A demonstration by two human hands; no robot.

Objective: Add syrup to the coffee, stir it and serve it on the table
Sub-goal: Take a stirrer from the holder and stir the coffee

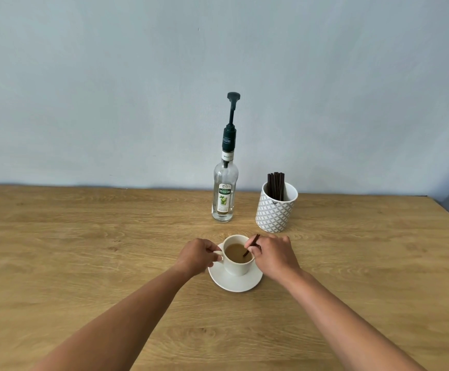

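The coffee (236, 253), pale brown, was held in a white cup (238, 268) that was set on a white saucer (235, 284) near the middle of the wooden surface (84, 250), close in front of the person. The cup's handle was turned to the left, and it was pinched between the curled fingers and thumb of the left hand (196, 257). A thin dark stirrer (253, 242) was pinched by the fingertips of the right hand (274, 255). Its lower end was dipped in the coffee at the right side of the cup, and its long axis was tilted, with the upper end pointed up, away and to the right.

Behind the cup, a clear glass syrup bottle (224, 183) was stood upright near the wall (110, 76). "TEISSEIRE" could be read on its front label and on the dark green collar at the neck, and "MOJITO" on the white band under that collar. A dark pump (233, 108) was fitted on top, its stem raised. Very little liquid could be made out in the bottle.

Just to the right of the bottle, a grey and white patterned holder (273, 214) was placed, and a bundle of dark stirrers (276, 184) was stood upright in it. A small mark on its rim was too small to be read.
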